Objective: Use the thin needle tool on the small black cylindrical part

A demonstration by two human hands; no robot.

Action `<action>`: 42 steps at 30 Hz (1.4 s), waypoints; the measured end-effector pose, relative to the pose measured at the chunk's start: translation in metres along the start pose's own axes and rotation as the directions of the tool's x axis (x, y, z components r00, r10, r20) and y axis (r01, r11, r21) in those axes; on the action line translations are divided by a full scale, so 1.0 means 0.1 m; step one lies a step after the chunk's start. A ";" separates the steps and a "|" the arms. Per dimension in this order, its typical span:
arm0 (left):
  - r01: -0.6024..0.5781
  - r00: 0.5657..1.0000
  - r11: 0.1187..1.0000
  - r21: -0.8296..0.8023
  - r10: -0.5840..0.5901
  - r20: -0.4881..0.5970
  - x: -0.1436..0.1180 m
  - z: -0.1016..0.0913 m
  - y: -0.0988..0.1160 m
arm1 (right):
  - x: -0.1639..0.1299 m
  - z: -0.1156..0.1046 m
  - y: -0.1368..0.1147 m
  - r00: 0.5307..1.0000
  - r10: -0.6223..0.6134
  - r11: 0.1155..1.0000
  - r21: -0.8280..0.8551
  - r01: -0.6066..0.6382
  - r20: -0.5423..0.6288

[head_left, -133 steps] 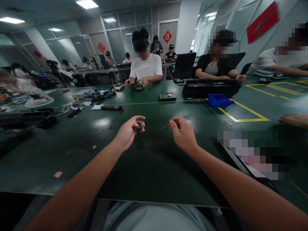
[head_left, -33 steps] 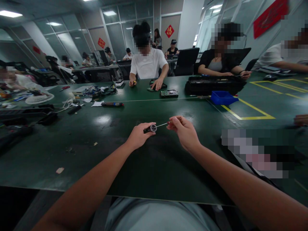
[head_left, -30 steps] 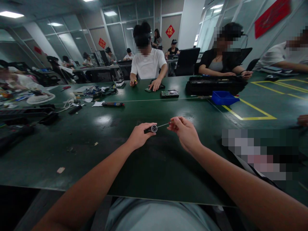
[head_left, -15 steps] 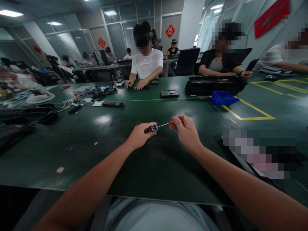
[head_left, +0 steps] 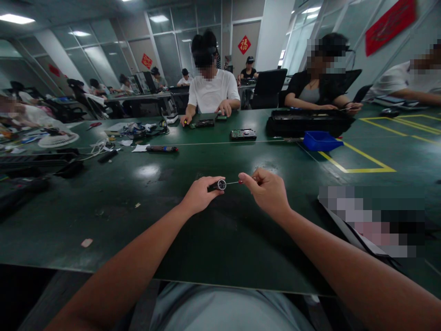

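Two bare hands meet over the middle of the dark green worktop (head_left: 213, 239). The left hand (head_left: 199, 195) has its grip clamped on a small black cylindrical part (head_left: 217, 185), whose round silver-rimmed end faces toward 3 o'clock. The right hand (head_left: 268, 192) pinches the red handle of a thin screwdriver (head_left: 241, 182) between thumb and fingertips, grip closed on it, with the metal shaft pointing toward 9 o'clock so that its tip meets the part's end. Both things hang just above the worktop, between the two hands; whether the part touches the surface cannot be told.

At 1 o'clock, well apart, a blue bin (head_left: 322, 140) sits beside a yellow tape outline (head_left: 358, 163), and a long black tray (head_left: 308, 122) lies just behind the bin. At 12 o'clock lies a circuit board (head_left: 243, 134), and beyond it a person in a white shirt (head_left: 212, 92) sits with hands on the worktop. At 11 o'clock lie a dark pen-like tool (head_left: 161, 148) and a tangle of cables (head_left: 138, 131).
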State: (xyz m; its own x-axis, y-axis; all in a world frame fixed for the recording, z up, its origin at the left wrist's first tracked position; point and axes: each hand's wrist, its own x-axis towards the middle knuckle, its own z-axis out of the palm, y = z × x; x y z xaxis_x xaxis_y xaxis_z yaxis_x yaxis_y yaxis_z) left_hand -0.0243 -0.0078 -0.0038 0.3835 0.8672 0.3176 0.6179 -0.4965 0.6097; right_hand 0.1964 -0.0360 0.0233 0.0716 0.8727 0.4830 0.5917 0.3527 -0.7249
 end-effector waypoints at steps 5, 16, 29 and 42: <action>-0.014 1.000 1.000 -0.005 0.014 0.001 0.00 0.02 -0.04 | -0.02 0.03 0.02 0.997 -0.079 0.997 -0.008 0.079 0.015; -0.018 1.000 1.000 0.024 0.019 -0.010 0.00 0.02 -0.08 | -0.04 0.00 -0.01 0.918 -0.355 0.935 0.067 0.348 0.176; 0.008 1.000 1.000 0.025 -0.008 -0.010 0.00 0.02 -0.07 | -0.04 0.00 -0.02 0.955 -0.239 0.971 0.028 0.237 0.176; 0.038 0.998 0.999 0.020 -0.038 -0.040 0.01 0.01 -0.06 | -0.01 0.09 0.07 0.995 -0.016 0.941 0.338 -0.020 0.103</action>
State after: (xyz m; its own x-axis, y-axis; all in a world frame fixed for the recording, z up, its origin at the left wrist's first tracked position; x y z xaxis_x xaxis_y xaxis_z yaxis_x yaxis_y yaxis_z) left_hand -0.0273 -0.0044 -0.0076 0.3323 0.8861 0.3230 0.6457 -0.4634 0.6069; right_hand 0.1929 -0.0313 0.0129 -0.0204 0.8971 0.4413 0.2842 0.4284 -0.8577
